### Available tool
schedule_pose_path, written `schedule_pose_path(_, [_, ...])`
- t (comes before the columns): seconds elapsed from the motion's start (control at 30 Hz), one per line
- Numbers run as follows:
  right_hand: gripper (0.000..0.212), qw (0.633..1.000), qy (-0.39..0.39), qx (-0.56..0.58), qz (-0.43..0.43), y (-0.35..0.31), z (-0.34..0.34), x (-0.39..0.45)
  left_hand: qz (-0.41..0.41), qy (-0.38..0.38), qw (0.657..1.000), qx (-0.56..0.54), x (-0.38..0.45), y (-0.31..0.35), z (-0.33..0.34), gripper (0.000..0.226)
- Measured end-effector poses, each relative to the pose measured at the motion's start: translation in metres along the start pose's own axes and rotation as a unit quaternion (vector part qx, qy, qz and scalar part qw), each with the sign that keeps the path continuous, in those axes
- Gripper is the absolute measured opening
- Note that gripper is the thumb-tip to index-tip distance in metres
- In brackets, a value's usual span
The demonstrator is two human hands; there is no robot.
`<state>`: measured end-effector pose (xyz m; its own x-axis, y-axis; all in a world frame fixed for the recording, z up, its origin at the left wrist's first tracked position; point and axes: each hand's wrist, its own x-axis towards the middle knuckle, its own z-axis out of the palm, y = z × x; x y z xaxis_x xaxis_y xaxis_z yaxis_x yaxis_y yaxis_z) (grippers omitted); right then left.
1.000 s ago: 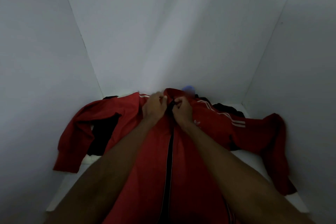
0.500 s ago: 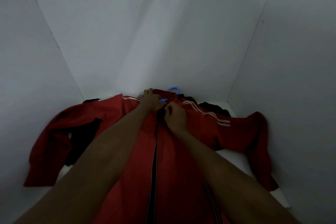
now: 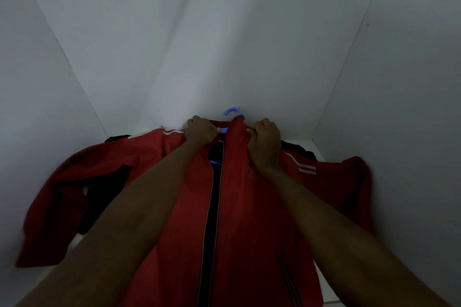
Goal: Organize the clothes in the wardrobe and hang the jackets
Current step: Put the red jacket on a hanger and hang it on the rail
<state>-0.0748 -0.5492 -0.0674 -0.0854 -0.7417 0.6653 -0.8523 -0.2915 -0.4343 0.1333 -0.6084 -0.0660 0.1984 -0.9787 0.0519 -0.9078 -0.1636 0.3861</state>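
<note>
White wardrobe walls point(image 3: 249, 32) enclosed three sides. One red track jacket point(image 3: 252, 219) lay front-up on white shelf point(image 3: 318, 147), sleeves spread, white shoulder stripes, zip part open. Dark garment point(image 3: 104, 197) underneath, partly hidden. One blue hanger point(image 3: 233, 111), hook poking past collar. Two forearms covered jacket front. Left hand point(image 3: 200, 132) curled around hanger at collar; right hand point(image 3: 265, 144) gripped collar fabric.

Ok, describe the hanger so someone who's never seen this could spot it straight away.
Look at the red jacket spread on the white wardrobe floor. Follow its zip up to the collar, between the left hand and right hand. The hanger is the blue hook poking out there, the only blue thing.
</note>
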Motion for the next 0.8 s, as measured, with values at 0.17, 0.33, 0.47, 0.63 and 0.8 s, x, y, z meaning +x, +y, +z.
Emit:
schedule_pose_path(0.17, [0.014, 0.97, -0.202, 0.021, -0.137, -0.016, 0.009, -0.024, 0.029, 0.126, 0.991, -0.037, -0.014, -0.007, -0.005, 0.027])
schedule_pose_path(0.33, [0.018, 0.991, -0.109, -0.001, -0.076, -0.006, 0.003, -0.034, 0.1, 0.188, 0.962, -0.169, -0.019, -0.029, -0.006, 0.034])
schedule_pose_path(0.47, [0.028, 0.998, -0.023, 0.015, -0.05, -0.007, -0.012, -0.009, 0.169, 0.202, 0.946, -0.187, -0.018, -0.025, -0.029, 0.03])
schedule_pose_path(0.63, [0.025, 0.989, -0.131, 0.023, -0.058, -0.005, -0.009, 0.006, 0.182, 0.238, 0.939, -0.168, -0.047, -0.017, -0.054, 0.02])
schedule_pose_path(0.8, [0.011, 0.978, -0.18, 0.047, -0.094, -0.01, -0.035, 0.012, 0.231, 0.275, 0.921, -0.151, -0.072, -0.015, -0.075, 0.026])
